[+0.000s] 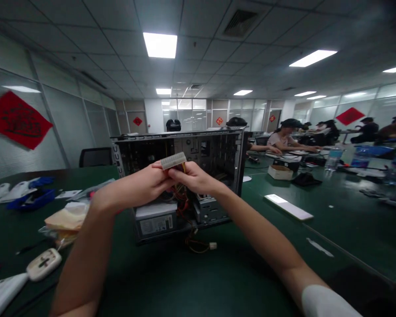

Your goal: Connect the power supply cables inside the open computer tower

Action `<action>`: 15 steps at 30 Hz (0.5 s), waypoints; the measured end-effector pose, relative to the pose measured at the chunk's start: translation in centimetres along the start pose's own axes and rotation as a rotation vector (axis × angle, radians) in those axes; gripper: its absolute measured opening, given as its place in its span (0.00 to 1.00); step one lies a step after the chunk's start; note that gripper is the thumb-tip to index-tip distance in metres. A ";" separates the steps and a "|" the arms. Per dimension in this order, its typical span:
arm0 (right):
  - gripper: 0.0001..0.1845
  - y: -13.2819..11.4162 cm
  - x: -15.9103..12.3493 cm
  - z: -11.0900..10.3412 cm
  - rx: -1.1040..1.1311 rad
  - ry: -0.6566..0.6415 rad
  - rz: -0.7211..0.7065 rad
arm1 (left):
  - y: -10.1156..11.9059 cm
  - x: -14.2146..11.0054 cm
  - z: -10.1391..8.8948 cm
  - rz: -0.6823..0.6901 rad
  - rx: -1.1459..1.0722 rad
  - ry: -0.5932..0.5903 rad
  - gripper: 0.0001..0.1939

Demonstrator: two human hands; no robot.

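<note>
An open computer case [242, 171] stands on the green table in front of me, its inside facing me. Both hands are raised before it, close together. My left hand [148, 178] and my right hand [196, 176] are closed around a wide white power connector [173, 160] with many pin holes. Coloured wires [181, 200] hang from it, partly hidden by my fingers, down into the case. At the lower left of the case sits a silver power supply [155, 218] with a label. A small white plug [213, 245] on a thin cable lies on the table just below.
To the left lie a beige packet [67, 216], a blue tray [31, 199] and a white power strip [44, 264]. On the right are a white flat box [288, 207], an open carton [280, 172], a black cap [306, 179] and a water bottle [333, 158]. Other people sit farther back.
</note>
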State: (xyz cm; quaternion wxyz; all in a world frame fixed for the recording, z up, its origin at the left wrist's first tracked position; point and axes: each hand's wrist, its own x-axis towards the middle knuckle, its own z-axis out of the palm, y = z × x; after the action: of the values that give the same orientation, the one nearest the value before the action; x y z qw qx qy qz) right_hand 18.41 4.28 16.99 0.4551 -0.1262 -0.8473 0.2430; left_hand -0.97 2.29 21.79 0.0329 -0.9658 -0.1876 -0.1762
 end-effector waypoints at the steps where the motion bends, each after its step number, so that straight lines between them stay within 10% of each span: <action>1: 0.28 0.1 0.5 -0.6 -0.022 -0.090 0.015 | -0.1 -0.3 -0.3 -0.037 0.020 -0.040 0.16; 8: 0.27 -3.2 0.6 -4.5 -0.108 -0.498 0.114 | 1.2 -3.2 -1.9 -0.009 -0.003 -0.239 0.17; 11: 0.30 -4.5 0.1 -5.0 -0.074 -0.635 0.165 | 0.9 -4.8 -2.2 0.030 0.026 -0.109 0.16; 15: 0.39 -3.0 0.1 -4.5 -0.150 -0.562 0.254 | 0.4 -4.0 -1.5 0.178 -0.030 0.158 0.40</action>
State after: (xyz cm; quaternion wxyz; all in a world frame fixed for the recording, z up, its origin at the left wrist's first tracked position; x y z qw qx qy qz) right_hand 22.09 3.14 20.73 0.1585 -0.1922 -0.9329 0.2599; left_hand -4.73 0.34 21.77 0.0487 -0.9621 -0.0955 -0.2508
